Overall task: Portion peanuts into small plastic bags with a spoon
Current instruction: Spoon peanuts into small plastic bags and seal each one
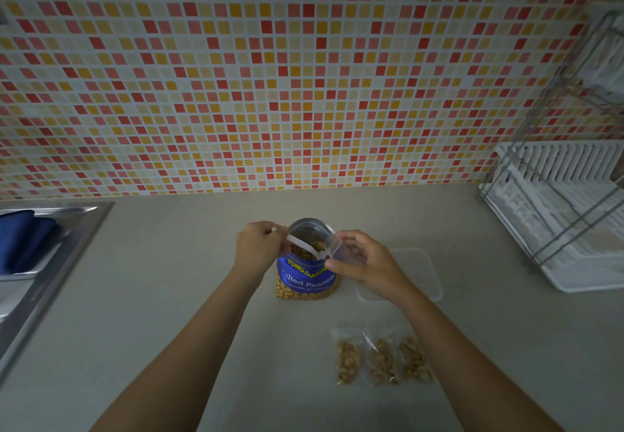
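A blue bag of salted peanuts (pixel 305 278) stands open on the counter, with nuts showing at its mouth. My left hand (pixel 258 246) grips the handle of a white plastic spoon (pixel 305 247) that slants across the bag's opening. The spoon's bowl end meets the mouth of a small clear plastic bag (pixel 334 246). My right hand (pixel 363 264) holds that small bag just right of the peanut bag's top. Three small filled bags of peanuts (pixel 383 359) lie side by side on the counter, nearer to me and to the right.
A clear plastic lid or container (pixel 422 273) lies flat right of the peanut bag. A white dish rack (pixel 567 219) with a wire frame stands at the right. A steel sink (pixel 47 262) holding a blue cloth (pixel 23 239) is at the left. A mosaic tile wall rises behind the counter.
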`<state>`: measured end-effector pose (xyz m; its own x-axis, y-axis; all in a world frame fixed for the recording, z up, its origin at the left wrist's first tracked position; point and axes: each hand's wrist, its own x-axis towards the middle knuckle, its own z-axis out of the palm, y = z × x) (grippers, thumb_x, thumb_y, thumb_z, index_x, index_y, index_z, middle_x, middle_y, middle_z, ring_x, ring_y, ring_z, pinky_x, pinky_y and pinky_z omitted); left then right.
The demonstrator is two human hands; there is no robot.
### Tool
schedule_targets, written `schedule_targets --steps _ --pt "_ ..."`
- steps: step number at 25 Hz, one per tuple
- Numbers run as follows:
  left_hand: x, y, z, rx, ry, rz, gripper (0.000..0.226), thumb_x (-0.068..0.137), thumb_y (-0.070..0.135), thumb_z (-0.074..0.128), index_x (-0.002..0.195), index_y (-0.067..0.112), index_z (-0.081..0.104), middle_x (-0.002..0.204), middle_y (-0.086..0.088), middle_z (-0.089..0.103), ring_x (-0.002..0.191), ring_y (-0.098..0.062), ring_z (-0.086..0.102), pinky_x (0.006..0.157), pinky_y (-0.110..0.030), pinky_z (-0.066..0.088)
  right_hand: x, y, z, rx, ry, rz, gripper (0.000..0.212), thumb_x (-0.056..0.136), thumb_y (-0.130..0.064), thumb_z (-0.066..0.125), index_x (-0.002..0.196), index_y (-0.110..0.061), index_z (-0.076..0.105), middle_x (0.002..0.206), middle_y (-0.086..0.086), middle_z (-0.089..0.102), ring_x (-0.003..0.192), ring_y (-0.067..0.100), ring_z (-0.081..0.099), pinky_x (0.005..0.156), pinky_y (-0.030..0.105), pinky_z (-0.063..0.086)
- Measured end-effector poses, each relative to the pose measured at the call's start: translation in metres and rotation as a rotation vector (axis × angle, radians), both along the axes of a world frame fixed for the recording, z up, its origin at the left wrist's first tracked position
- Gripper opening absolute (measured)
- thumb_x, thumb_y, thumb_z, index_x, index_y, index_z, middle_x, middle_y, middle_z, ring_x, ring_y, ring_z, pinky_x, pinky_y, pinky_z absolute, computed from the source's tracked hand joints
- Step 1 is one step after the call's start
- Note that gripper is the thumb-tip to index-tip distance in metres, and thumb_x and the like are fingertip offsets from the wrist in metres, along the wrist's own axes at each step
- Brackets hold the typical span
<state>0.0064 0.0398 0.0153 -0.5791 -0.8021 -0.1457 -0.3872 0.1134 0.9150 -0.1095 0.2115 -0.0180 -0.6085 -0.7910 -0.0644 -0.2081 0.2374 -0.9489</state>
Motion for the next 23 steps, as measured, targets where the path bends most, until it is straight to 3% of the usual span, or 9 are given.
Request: schedule_targets --steps 2,5,7,10,14,17,23 --pt "0.002 0.001 0.003 -0.098 0.011 0.002 0.026 0.089 0.015 0.053 0.068 0.012 0.067 0.063 -0.008 0.068 0.061 -0.021 0.061 0.074 -0.038 0.057 -0.001 0.002 -0.001 -0.013 -0.003 0.001 0.054 0.064 -0.041 0.081 0.112 -0.032 0.058 0.114 -0.01 0.065 0.108 0.004 0.059 0.094 0.025 0.047" --pt "0.004 -0.003 0.008 -0.521 -0.014 -0.098 0.02 0.091 0.015 0.051 0.083 0.005 0.067 0.068 -0.008 0.065 0.063 -0.023 0.057 0.059 -0.025 0.045 -0.002 0.005 0.0 -0.003 0.033 -0.003 0.056 0.062 -0.044 0.081 0.111 -0.034 0.058 0.112 -0.012 0.065 0.108 0.001 0.059 0.091 0.02 0.045" --pt "0.0 -0.002 0.004 -0.641 -0.106 -0.224 0.02 0.091 0.016 0.051 0.087 0.003 0.066 0.071 -0.01 0.067 0.063 -0.025 0.059 0.058 -0.025 0.046 -0.002 0.005 0.001 0.008 0.041 -0.004 0.055 0.062 -0.043 0.081 0.111 -0.035 0.057 0.112 -0.013 0.065 0.107 -0.001 0.058 0.091 0.018 0.044" --pt "-0.005 0.001 -0.008 -0.395 -0.133 -0.158 0.025 0.089 0.015 0.052 0.078 0.004 0.071 0.069 -0.014 0.071 0.066 -0.027 0.065 0.067 -0.035 0.054 -0.002 0.004 0.001 0.024 0.05 -0.004 0.059 0.06 -0.048 0.081 0.113 -0.035 0.056 0.115 -0.011 0.064 0.11 0.002 0.057 0.094 0.022 0.045" --pt "-0.01 0.003 -0.006 0.0 -0.049 0.075 0.034 0.09 0.015 0.051 0.058 0.014 0.064 0.057 -0.006 0.064 0.058 -0.018 0.058 0.064 -0.03 0.051 -0.003 0.005 0.002 0.047 0.05 -0.003 0.063 0.056 -0.054 0.079 0.112 -0.036 0.057 0.115 -0.012 0.063 0.111 0.002 0.057 0.094 0.022 0.044" --pt "-0.009 0.001 -0.003 0.098 0.025 0.158 0.03 0.091 0.015 0.05 0.064 0.014 0.062 0.059 -0.006 0.061 0.059 -0.018 0.055 0.07 -0.034 0.052 -0.003 0.005 0.004 0.039 0.065 -0.027 0.056 0.061 -0.045 0.081 0.111 -0.034 0.058 0.112 -0.012 0.064 0.107 0.001 0.058 0.09 0.02 0.045" --pt "0.0 -0.025 -0.009 0.269 0.087 0.26 0.022 0.092 0.02 0.05 0.085 0.004 0.064 0.065 -0.006 0.056 0.061 -0.015 0.049 0.059 -0.026 0.046 0.001 0.002 0.015 0.03 0.164 -0.164 0.059 0.064 -0.036 0.082 0.117 -0.027 0.057 0.11 -0.016 0.06 0.099 -0.002 0.055 0.077 0.013 0.043"
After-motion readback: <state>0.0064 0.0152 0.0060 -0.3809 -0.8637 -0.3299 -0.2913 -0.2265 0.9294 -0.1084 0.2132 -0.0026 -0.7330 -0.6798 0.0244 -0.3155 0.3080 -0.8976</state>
